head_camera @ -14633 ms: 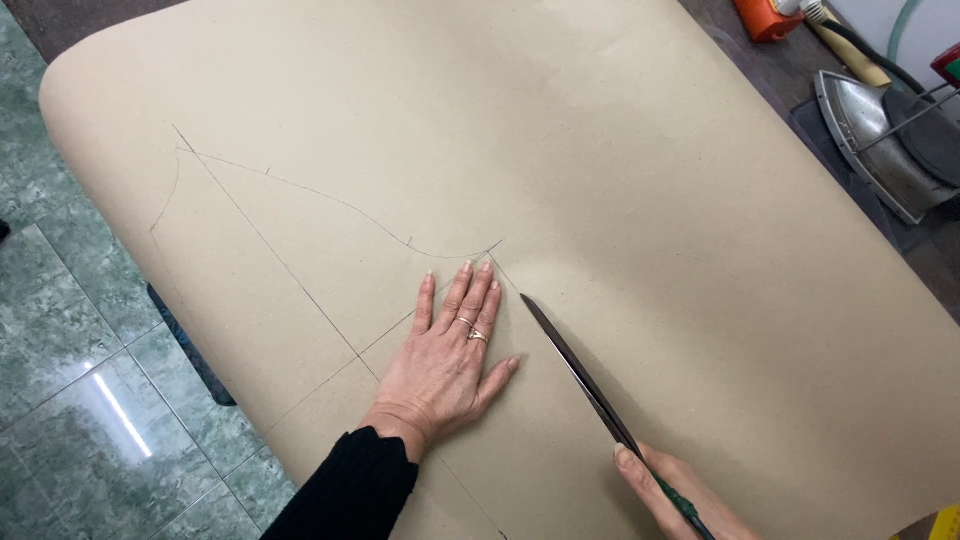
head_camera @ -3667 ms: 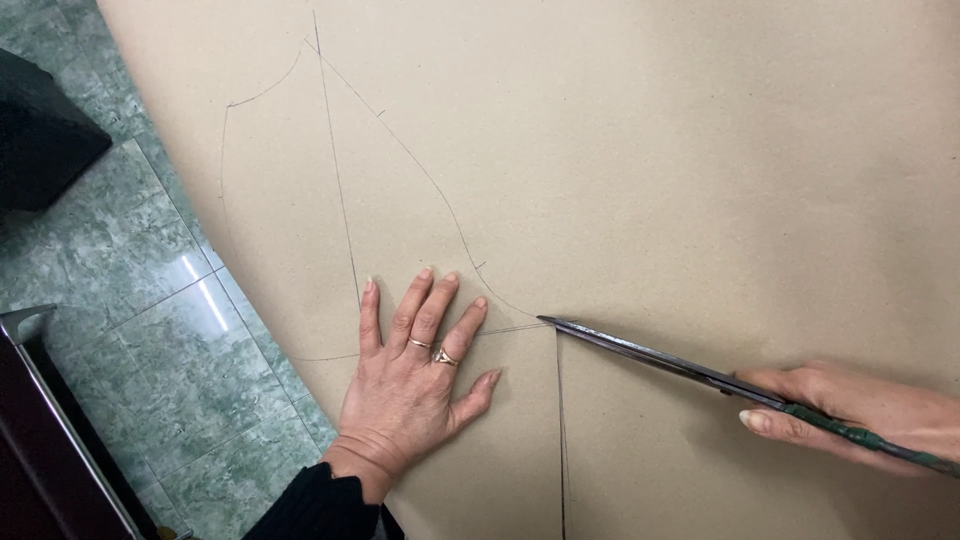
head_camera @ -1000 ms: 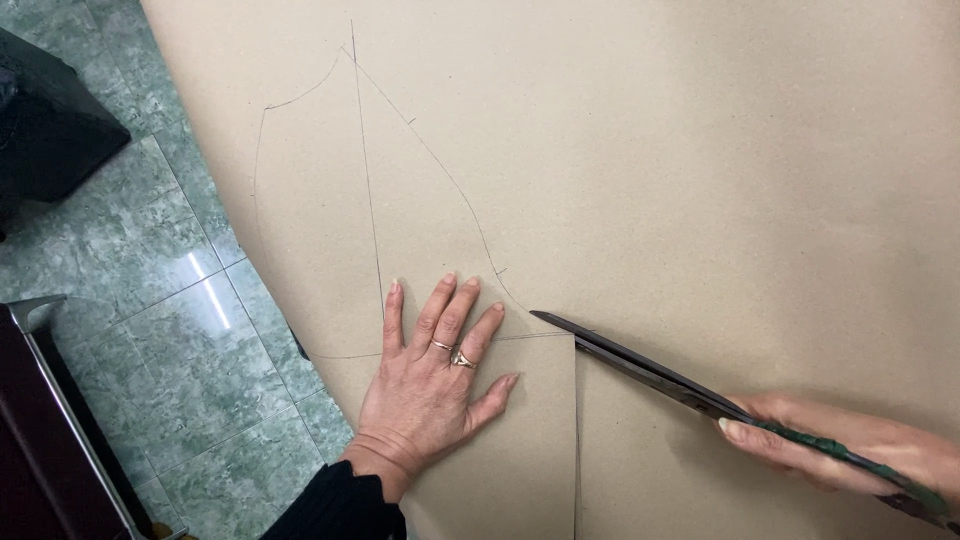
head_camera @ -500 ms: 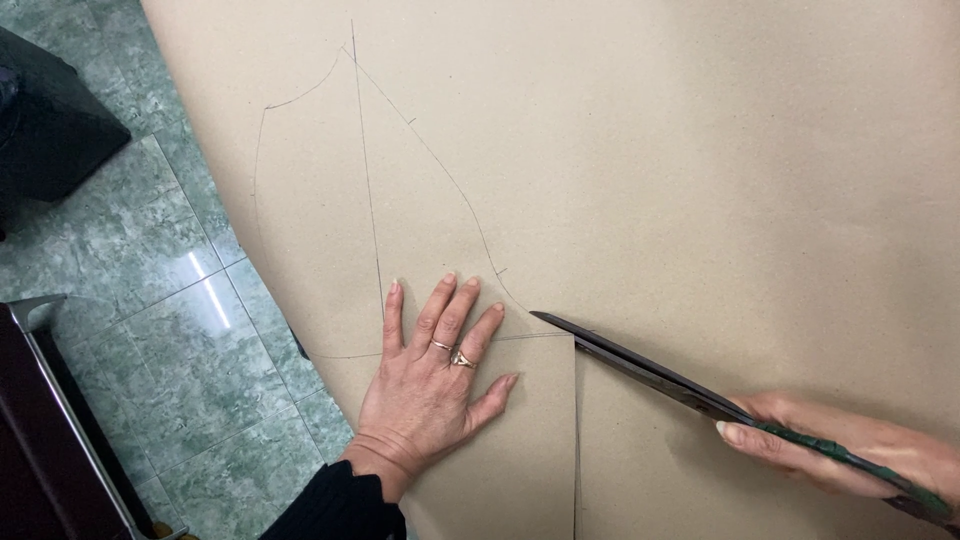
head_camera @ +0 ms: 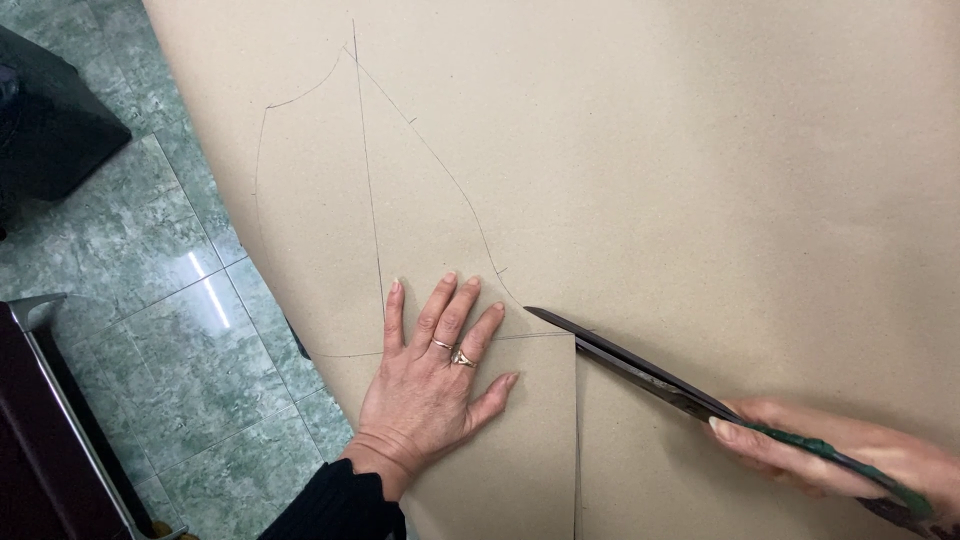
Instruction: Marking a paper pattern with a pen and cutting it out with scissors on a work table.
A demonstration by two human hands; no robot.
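Brown paper [head_camera: 700, 180] covers almost all of the worktop, and thin pencil lines [head_camera: 365, 190] drawn on it make a tall pointed shape. The left hand [head_camera: 430, 385] lies flat on the paper at the near end of that shape, with its fingers [head_camera: 455, 315] spread wide and 2 rings on them. It holds nothing and only presses the sheet down. The right hand [head_camera: 850, 455] is at the near right, with its fingers closed around the green handles of long scissors [head_camera: 640, 365]. The blades are close together and the tip sits just right of the left hand, near the spot where the curved line meets the cross line. A straight cut [head_camera: 576, 440] runs from the near edge up toward the blades. Since half a second ago the hands, the paper and the scissors look the same, so the cutting seems to have paused at this corner. Green floor tiles [head_camera: 150, 300] show on the left, with a dark box [head_camera: 50, 120] at the far left.
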